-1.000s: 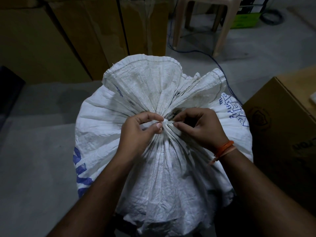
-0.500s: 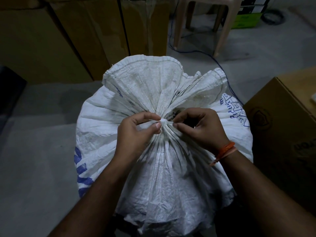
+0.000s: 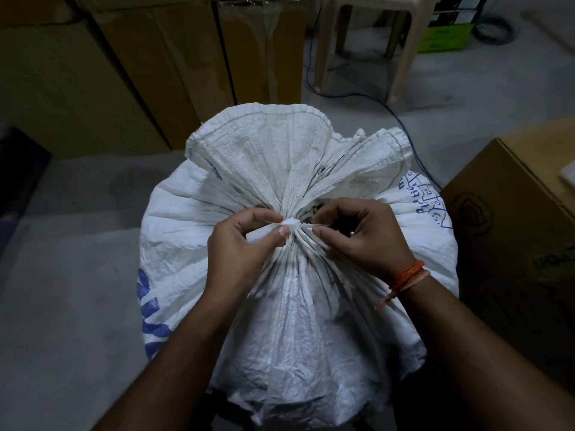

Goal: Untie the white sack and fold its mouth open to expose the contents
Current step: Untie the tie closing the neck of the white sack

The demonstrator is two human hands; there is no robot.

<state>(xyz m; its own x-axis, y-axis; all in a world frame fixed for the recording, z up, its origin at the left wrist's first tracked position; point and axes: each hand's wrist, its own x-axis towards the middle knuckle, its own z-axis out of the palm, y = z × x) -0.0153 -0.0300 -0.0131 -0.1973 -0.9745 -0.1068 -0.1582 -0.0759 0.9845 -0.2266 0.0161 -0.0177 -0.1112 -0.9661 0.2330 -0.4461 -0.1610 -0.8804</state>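
**Sack knot pinched between both hands, loose end running right**

Sack [image 3: 298, 306] tie is the point of contact: the left hand [image 3: 239, 244] has thumb and forefinger clamped on the small white knot [image 3: 291, 223] at the gathered neck, and the right hand [image 3: 361, 234] pinches a thin white strand [image 3: 311, 224] that leaves the knot and runs sideways to the right, into its fingers. The strand lies roughly level across the neck, left to right, so any pull that loosens it would go rightward, away from the left hand's hold. Both hands sit just beside each other, touching the tie from opposite sides; neither is clearly nearer.

Outward from there, the pleats fan from the knot. The mouth [image 3: 280, 150] of the sack flares away from the person, beyond the knot, still bunched shut, with nothing inside showing. The sack stands upright on the grey floor [image 3: 62, 275] directly below the camera, a cardboard box [image 3: 513, 244] near its right side and taller cartons [image 3: 124, 73] behind. Judging by this, untying is under way and folding the mouth back has not begun.
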